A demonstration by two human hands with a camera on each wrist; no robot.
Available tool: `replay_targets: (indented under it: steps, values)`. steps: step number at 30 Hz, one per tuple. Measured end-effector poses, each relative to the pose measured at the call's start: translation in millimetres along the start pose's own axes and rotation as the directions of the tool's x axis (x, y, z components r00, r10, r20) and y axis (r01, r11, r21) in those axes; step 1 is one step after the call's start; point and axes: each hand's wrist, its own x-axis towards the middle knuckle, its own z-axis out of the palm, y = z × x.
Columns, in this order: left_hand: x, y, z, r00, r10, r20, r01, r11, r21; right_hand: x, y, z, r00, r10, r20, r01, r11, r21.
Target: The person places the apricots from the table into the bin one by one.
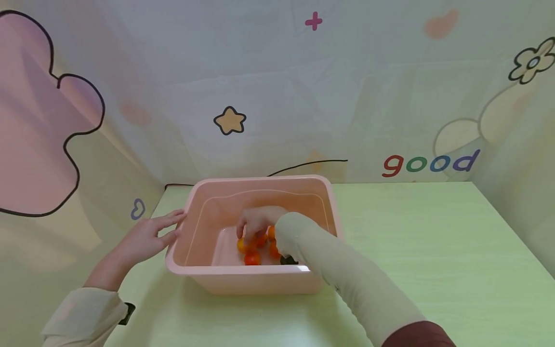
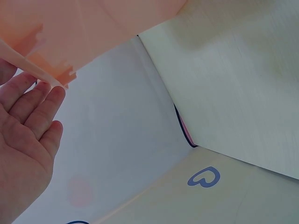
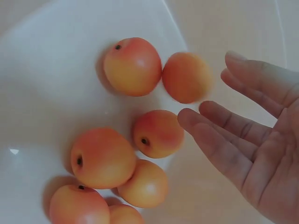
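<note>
A pink plastic basin (image 1: 260,284) stands on the table, holding several round orange-red fruits (image 1: 252,259). My left hand (image 1: 149,238) rests at its left rim with fingers fairly straight; in the left wrist view their tips lie along the rim (image 2: 32,70). Down inside the basin is my right hand (image 1: 256,224), fingers and thumb spread in the right wrist view with nothing between them. One fingertip overlaps a red-orange fruit (image 3: 159,134) there. A blurred orange fruit (image 3: 187,77) lies just beyond the fingers, beside a larger yellow-red fruit (image 3: 132,66) with a dark stem spot.
The pale green table (image 1: 433,241) extends to the right of the basin. Behind and at the sides hangs a printed cloth (image 1: 277,106) with a star and the word "good". A dark wristband part (image 1: 127,313) shows at the left sleeve.
</note>
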Motion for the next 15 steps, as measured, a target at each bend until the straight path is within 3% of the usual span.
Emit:
replay_targets:
  steps: [4,7,9,12,15]
  values:
    - [1.1,0.7,0.8,1.0,-0.006,0.005,0.006,1.0,-0.003,-4.2,-0.7,-3.6,1.0,0.027,0.003,-0.027,0.999,0.043]
    - [2.0,0.6,1.0,1.0,-0.013,0.012,0.013,1.0,-0.007,-23.0,-8.5,-6.6,0.999,0.042,-0.01,-0.041,0.995,0.087]
    - [2.4,0.1,0.8,1.0,-0.015,0.015,0.015,1.0,-0.008,-39.6,-12.8,-8.3,0.999,0.025,-0.034,-0.022,0.995,0.102]
    - [3.3,-1.0,0.4,1.0,-0.014,0.016,0.014,1.0,-0.012,-79.4,-19.8,-9.8,0.994,0.033,-0.105,-0.008,0.975,0.222]
    - [4.0,-1.6,0.0,1.0,-0.015,0.015,0.015,1.0,-0.012,-119.5,-28.9,-10.4,0.982,0.102,-0.161,-0.034,0.925,0.378]
